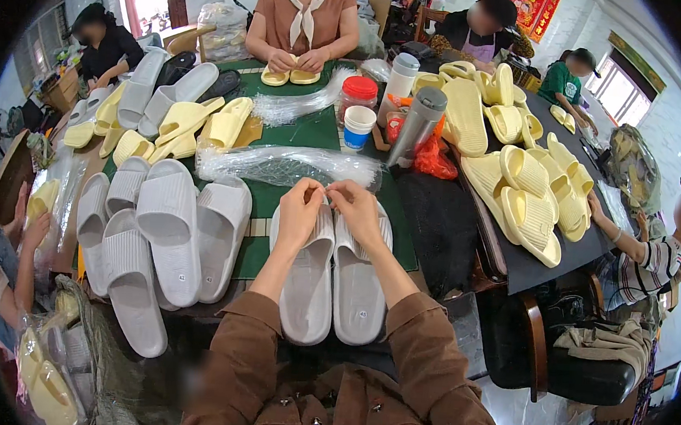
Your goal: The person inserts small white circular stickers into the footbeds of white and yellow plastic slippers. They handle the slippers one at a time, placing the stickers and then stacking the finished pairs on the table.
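Observation:
A pair of grey slippers lies side by side at the table's front edge, the left slipper (306, 293) and the right slipper (358, 297) with heels toward me. Over their ribbed straps, my left hand (301, 212) and my right hand (356, 212) meet, fingertips pinched together. Whatever they pinch is too small to make out. Just beyond my hands lies a bundle of thin transparent plastic strands (280, 166). To the left, several more grey slippers (170, 216) are heaped, some overlapping.
Yellow slippers (520, 185) cover the right-hand table. Ahead stand a white paper cup (357, 127), a red-lidded jar (358, 95) and a grey flask (422, 123). A co-worker (305, 20) sits opposite, holding yellow slippers; others work around. A black chair (594, 368) stands at the right.

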Tool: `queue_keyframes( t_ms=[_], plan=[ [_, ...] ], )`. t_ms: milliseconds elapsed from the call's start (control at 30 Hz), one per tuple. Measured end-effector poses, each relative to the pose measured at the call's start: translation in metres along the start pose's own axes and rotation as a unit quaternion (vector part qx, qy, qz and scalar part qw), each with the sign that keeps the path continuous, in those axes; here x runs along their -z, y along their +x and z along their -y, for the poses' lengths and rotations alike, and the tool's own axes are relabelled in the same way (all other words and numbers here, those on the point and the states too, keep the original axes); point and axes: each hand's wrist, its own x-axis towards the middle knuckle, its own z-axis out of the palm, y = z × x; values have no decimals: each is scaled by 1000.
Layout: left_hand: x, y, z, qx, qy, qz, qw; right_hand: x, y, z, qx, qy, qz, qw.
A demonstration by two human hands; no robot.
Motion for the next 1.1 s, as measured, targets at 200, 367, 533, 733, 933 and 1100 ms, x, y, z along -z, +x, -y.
queue_keyframes(
  t_ms=[200,367,533,733,933,1100],
  plan=[
    [-3,-3,2,19,22,14,999,-4,-2,3,8,52,-8,999],
    [-3,-2,11,-29,52,3,998,-5,-1,2,-5,53,7,999],
    [-6,-2,11,-38,62,9,997,-1,2,-8,18,41,28,999],
    [-5,-3,13,-40,50,6,998,-5,-2,3,-36,69,-4,997],
    [-5,-5,8,-37,72,0,997,-1,-1,6,-39,25,24,999],
    [-5,-6,17,-84,102,-18,991,-3,0,0,9,31,11,999]
  ],
)
